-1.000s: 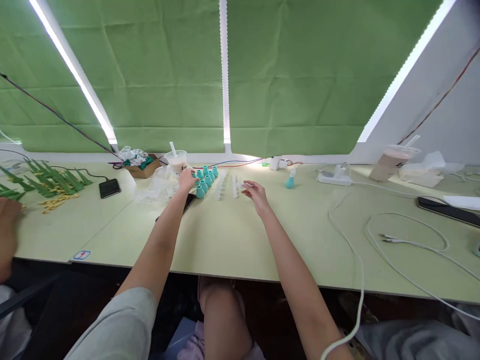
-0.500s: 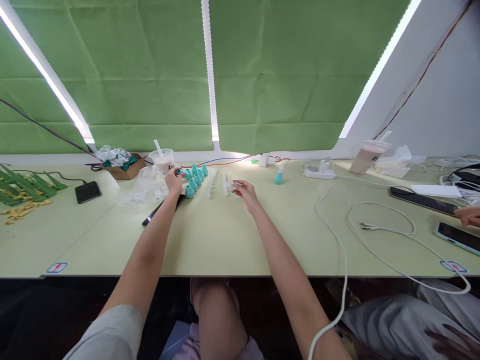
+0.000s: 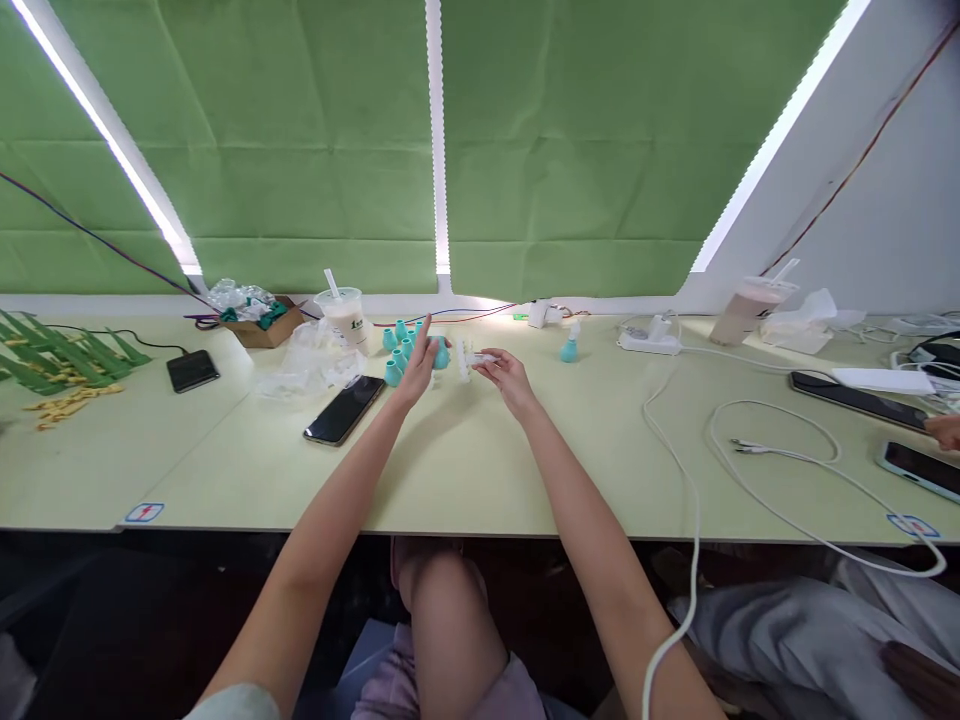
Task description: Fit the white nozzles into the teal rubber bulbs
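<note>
My left hand (image 3: pixel 419 372) is closed around a small teal squeeze bulb (image 3: pixel 442 355), which shows past the fingers. Opposite it, my right hand (image 3: pixel 508 380) pinches a small whitish, translucent piece (image 3: pixel 481 359), its tip pointing left toward the bulb. Between the hands, on the table, stands a row of small white pieces (image 3: pixel 463 368). Several more teal bulbs (image 3: pixel 393 373) stand grouped behind and left of my left hand, partly hidden by it. Apart on the right is a teal bulb with a white tip (image 3: pixel 569 348).
A black phone (image 3: pixel 345 410) lies left of my left forearm, by a crumpled plastic bag (image 3: pixel 307 360) and a drink cup (image 3: pixel 341 312). A power strip (image 3: pixel 649 340) and white cables (image 3: pixel 690 480) lie to the right. Another person's hand (image 3: pixel 943 432) is at the far right.
My left hand has moved right from the bulb group, carrying one teal bulb toward my right hand. The right hand has lifted a small whitish piece from the row. The view has shifted slightly.
</note>
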The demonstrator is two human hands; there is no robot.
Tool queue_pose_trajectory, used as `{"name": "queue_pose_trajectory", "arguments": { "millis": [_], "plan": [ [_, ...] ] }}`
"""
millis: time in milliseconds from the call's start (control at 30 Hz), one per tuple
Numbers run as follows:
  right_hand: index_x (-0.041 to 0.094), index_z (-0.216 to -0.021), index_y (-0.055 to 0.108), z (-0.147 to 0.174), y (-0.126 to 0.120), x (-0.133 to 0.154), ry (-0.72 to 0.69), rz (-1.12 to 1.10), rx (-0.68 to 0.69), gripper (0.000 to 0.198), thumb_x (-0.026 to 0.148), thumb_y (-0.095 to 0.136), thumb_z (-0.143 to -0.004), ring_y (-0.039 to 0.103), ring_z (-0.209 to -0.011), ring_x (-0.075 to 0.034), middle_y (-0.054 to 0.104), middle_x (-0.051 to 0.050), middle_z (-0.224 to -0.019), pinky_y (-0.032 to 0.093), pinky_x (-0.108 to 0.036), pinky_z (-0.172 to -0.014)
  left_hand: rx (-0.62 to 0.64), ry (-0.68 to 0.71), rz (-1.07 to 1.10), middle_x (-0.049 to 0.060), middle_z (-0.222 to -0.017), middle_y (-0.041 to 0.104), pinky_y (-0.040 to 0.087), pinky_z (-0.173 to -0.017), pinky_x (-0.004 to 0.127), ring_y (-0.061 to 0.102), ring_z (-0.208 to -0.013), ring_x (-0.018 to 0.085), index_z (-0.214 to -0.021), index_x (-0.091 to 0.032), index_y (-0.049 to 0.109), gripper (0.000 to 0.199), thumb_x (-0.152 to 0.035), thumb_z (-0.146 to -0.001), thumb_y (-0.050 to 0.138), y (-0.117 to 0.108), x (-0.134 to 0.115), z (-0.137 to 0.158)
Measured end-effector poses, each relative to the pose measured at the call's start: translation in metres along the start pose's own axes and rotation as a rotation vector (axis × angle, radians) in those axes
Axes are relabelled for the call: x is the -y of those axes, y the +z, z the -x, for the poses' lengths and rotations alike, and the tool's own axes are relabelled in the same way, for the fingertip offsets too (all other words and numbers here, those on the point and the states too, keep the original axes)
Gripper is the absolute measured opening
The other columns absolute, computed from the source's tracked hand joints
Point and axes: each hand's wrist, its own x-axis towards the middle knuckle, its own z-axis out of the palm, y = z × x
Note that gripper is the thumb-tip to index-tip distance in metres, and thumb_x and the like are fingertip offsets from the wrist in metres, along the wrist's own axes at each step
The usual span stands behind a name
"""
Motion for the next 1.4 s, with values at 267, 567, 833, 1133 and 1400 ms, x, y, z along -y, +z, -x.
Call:
{"name": "queue_pose_trajectory", "arguments": {
  "millis": [267,567,833,1133,1400],
  "plan": [
    [0.021,-0.093,0.067,0.002,-0.003,0.010,0.003,0.263,0.038,0.055,0.056,0.080,-0.053,0.066,-0.068,-0.014,0.068,-0.002,-0.084,0.057,-0.037,-0.083,0.266,-0.114,-0.051,0.008,-0.097,0.068,0.046,-0.081,0.032,0.060,-0.088,0.020,-0.100,-0.016,0.068,0.052,-0.047,-0.060,0.078,-0.005,0.013,0.012],
    [0.020,-0.088,0.068,0.006,0.003,0.009,-0.059,0.293,0.060,0.049,0.057,0.078,-0.057,0.069,-0.075,-0.018,0.068,-0.002,-0.080,0.058,-0.039,-0.086,0.245,-0.030,-0.173,0.006,-0.091,0.068,0.044,-0.075,0.028,0.058,-0.081,0.017,-0.104,-0.015,0.064,0.043,-0.050,-0.086,0.047,0.008,-0.001,0.018],
    [0.019,-0.083,0.069,0.005,0.002,0.004,-0.094,0.378,0.022,0.044,0.054,0.078,-0.056,0.067,-0.072,-0.017,0.067,-0.001,-0.077,0.059,-0.040,-0.085,0.214,-0.029,-0.379,0.006,-0.098,0.069,0.046,-0.080,0.031,0.062,-0.088,0.021,-0.103,-0.017,0.065,0.039,-0.044,-0.075,0.063,0.012,0.001,0.022],
    [0.016,-0.081,0.074,0.008,-0.007,0.002,0.007,0.372,0.078,0.045,0.048,0.083,-0.051,0.068,-0.069,-0.019,0.069,-0.001,-0.072,0.057,-0.043,-0.087,0.188,-0.041,-0.425,0.007,-0.098,0.070,0.045,-0.083,0.033,0.062,-0.091,0.023,-0.098,-0.017,0.068,0.029,-0.036,-0.075,0.066,0.021,0.004,0.026],
    [0.015,-0.085,0.076,0.011,-0.017,0.009,0.073,0.403,0.196,0.048,0.051,0.083,-0.053,0.069,-0.073,-0.020,0.072,-0.003,-0.075,0.056,-0.041,-0.088,0.253,-0.028,-0.470,0.007,-0.099,0.070,0.043,-0.080,0.033,0.062,-0.091,0.025,-0.099,-0.019,0.069,0.029,-0.038,-0.077,0.067,0.025,-0.002,0.029]
  ]
}}
